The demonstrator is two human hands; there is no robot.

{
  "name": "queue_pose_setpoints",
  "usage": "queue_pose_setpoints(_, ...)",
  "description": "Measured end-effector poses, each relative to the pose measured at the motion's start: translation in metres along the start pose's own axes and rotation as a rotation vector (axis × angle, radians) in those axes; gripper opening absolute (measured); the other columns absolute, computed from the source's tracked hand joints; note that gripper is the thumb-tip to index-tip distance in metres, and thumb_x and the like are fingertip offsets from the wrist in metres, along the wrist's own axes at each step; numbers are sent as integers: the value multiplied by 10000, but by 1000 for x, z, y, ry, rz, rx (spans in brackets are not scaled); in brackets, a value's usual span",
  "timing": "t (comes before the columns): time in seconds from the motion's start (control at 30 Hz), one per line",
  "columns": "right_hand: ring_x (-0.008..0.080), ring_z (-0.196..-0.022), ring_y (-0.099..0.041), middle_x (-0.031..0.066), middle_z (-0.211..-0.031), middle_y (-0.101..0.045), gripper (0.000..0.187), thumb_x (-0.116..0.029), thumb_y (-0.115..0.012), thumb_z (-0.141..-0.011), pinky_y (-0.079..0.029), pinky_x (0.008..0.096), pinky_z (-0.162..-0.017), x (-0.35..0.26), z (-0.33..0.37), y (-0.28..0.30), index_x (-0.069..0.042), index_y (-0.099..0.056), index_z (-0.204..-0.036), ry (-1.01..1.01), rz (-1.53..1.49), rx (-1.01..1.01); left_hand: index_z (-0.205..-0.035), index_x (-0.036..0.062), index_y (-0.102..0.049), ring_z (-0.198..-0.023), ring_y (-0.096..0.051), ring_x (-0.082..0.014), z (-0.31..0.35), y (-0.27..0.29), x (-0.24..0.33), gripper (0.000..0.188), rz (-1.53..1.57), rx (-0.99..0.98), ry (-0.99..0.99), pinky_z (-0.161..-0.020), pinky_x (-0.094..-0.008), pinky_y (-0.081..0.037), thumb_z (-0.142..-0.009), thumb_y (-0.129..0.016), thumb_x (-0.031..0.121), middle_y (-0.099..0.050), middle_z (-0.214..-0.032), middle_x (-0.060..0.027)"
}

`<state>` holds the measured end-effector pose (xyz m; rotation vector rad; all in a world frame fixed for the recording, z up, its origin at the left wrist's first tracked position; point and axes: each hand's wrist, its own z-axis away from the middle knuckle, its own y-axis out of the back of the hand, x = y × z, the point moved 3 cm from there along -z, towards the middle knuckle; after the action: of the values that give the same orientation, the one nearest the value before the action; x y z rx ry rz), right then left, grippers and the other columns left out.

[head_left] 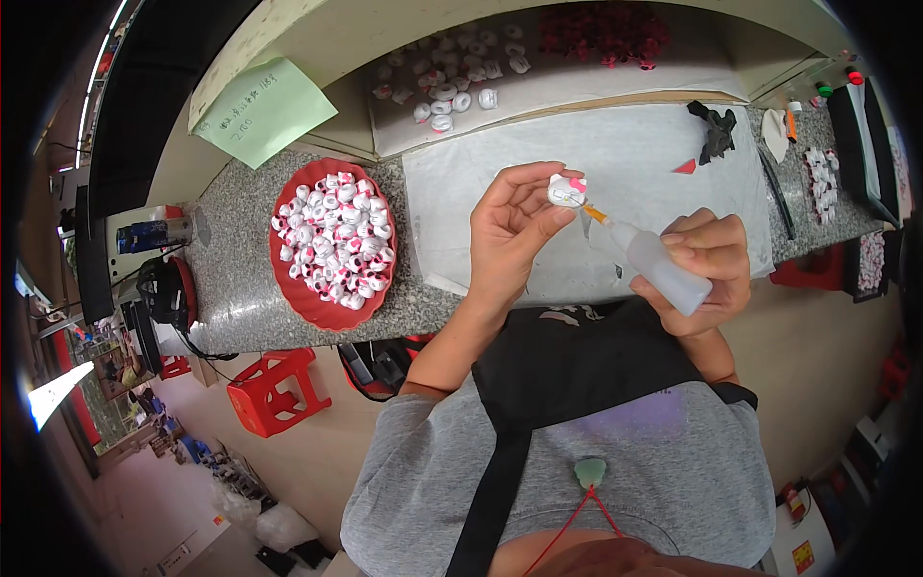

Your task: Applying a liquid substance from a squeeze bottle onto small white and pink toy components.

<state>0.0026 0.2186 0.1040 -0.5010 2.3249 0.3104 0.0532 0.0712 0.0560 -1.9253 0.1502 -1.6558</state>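
Note:
Between the thumb and fingers of my left hand (519, 216) is a small white figurine head (565, 191) with a pink patch on top. My right hand (710, 264) grips a translucent squeeze bottle (659, 264), tilted so that its orange nozzle (596, 213) points up and left. The nozzle tip is at the lower edge of the figurine head; whether it touches cannot be made out. Both hands are above the white paper sheet (461, 192) on the worktop. To the left, a red scalloped bowl (280, 269) is heaped with similar white and pink pieces (336, 236).
White pieces (447, 91) and dark red pieces (606, 37) lie on the shelf at the back. A green note (264, 111) hangs at its left. At right are a crumpled black scrap (713, 133), a red scrap (685, 166) and a black strip (777, 192). A red stool (279, 392) stands below.

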Motion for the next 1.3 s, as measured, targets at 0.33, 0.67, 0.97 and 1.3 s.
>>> queue_pose_setpoints(0.33, 141, -575, -449, 84, -765, -447, 359, -41, -700, -550, -395, 245, -534, 0, 1, -1, -53, -469, -825, -19, 4, -2, -974, -25, -471, -883, -483, -140, 2, -3, 3, 331, -133, 3, -39, -783, -253, -387, -663, -573, -71, -497, -939, -90)
queue_pose_setpoints(0.67, 143, -589, -446, 82, -760, -441, 355, -35, -700, -542, -389, 253, -543, 0, 1, 0, -52, -477, -818, -37, -11, -38, -958, -6, -498, -886, -472, -147, 2, -1, 1, 309, -252, -8, -83, -797, -264, -369, -663, -565, -69, -495, -946, -84)
queue_pose_setpoints(0.97, 146, -605, -444, 78, -748, -432, 339, 5, -675, -533, -378, 245, -562, 5, -2, 0, -40, -469, -798, -54, 37, -48, -950, -16, -494, -909, -464, -158, -1, 4, 5, 293, -255, -19, -96, -808, -270, -360, -669, -555, -69, -494, -956, -90)
queue_pose_setpoints(1.3, 165, -704, -501, 78, -795, -456, 244, 18, -541, -661, -422, 276, -608, 123, -17, 22, -6, -423, -874, -660, -77, -113, -1002, -26, -431, -900, -483, -146, -5, 54, 28, 356, -108, 247, -255, -768, -235, -385, -667, -515, -112, -501, -961, -102)
